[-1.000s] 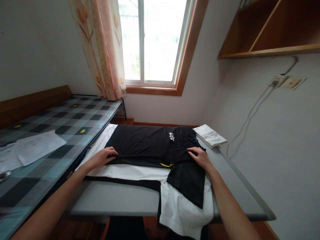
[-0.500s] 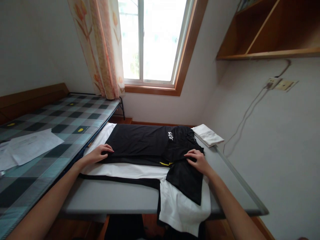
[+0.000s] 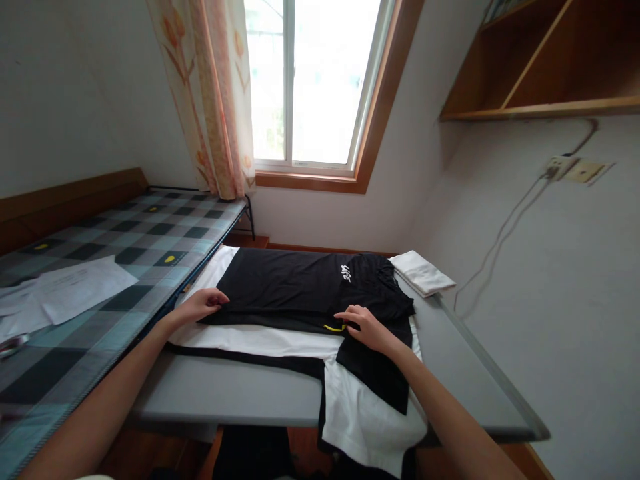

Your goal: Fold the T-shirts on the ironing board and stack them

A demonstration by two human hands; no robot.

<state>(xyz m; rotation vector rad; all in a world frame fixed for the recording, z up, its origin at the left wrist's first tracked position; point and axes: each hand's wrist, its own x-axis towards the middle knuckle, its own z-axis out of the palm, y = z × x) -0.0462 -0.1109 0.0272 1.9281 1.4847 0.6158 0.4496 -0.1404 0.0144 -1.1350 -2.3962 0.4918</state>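
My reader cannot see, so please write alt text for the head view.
A person's left hand is at one end of a black shirt, the right hand by its yellow mark. The shirt lies over a white shirt on a gray table near a window.

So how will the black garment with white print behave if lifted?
The black garment looks floppy, judging by its soft creases. It's probably light, as the cloth seems thin. Its sleeve could drag on the white garment lying beneath it.
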